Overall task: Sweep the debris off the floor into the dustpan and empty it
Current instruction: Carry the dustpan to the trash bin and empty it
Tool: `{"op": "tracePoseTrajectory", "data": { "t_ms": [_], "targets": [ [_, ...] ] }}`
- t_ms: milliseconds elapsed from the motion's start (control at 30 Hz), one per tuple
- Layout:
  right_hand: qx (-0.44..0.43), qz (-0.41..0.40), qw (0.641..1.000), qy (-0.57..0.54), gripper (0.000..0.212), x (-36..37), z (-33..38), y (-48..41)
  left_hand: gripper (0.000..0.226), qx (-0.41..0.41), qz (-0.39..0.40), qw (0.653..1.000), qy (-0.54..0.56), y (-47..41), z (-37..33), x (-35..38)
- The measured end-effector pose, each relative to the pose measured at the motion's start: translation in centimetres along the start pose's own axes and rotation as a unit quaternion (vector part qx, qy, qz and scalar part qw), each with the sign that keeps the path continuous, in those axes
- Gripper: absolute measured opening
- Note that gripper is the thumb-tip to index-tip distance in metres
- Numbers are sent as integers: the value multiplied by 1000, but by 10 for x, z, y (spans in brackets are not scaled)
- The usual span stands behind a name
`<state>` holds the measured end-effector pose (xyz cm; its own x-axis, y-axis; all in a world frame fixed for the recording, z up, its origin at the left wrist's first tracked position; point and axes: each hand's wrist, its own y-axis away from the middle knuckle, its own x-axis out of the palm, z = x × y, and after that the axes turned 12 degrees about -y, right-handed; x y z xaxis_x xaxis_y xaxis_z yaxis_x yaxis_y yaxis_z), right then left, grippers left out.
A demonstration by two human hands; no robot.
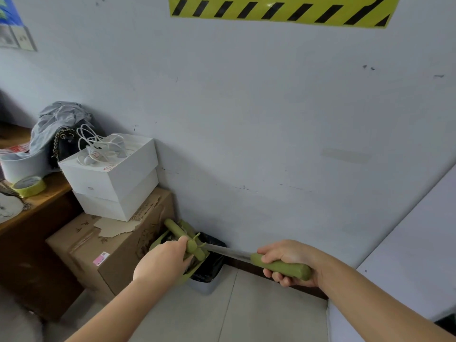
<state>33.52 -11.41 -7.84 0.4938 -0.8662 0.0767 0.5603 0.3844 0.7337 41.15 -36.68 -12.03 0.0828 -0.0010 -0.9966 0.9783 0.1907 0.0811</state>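
My left hand (162, 261) wraps the green handle of the dustpan (158, 242), which is tipped over the black-lined bin (212, 265) at 6 o'clock, at the foot of the grey wall (246, 119). My right hand (286, 261), at 4 o'clock, curls round the broom handle (297, 269). Pale floor tiles (259, 312) lie below. At 8 o'clock a cardboard box (111, 250) carries white boxes (111, 178), beside a wooden bench (42, 208). Hazard striping (283, 11) sits at 12.

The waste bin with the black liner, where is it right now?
In the head view, the waste bin sits on the floor against the wall, right of the cardboard box, with the green dustpan held over it by the left hand.
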Motion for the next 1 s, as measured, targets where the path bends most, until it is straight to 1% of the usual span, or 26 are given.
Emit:
{"op": "tracePoseTrajectory", "data": {
  "t_ms": [233, 333, 500, 633, 700, 900, 1000],
  "targets": [
    [-3, -6, 1000, -10, 19, -17, 0, -3, 21, 22, -10, 999, -46, -11, -20, -1],
    [-10, -12, 1000, -12, 23, -19, 3, -7, 17, 27, -8, 998, -51, -20, -21, -6],
    [-13, -22, 999, -27, 26, -10, 2, -16, 18, 33, 0, 998, -55, -33, -17, -9],
    [-13, -17, 999, -39, 18, 0, 3, -25, 19, 35, 5, 998, -47, -40, -11, -13],
    [-14, -14, 999, -43, 17, 1, 3, -28, 19, 35, 7, 998, -47, -42, -10, -15],
    [-15, -5, 999, -39, 19, -10, -1, -37, 17, 32, 20, 998, -49, -48, -18, -16],
    [-24, -6, 999, -38, 28, -24, -4, -39, 17, 28, 29, 997, -62, -50, -33, -17]
  ]
}}
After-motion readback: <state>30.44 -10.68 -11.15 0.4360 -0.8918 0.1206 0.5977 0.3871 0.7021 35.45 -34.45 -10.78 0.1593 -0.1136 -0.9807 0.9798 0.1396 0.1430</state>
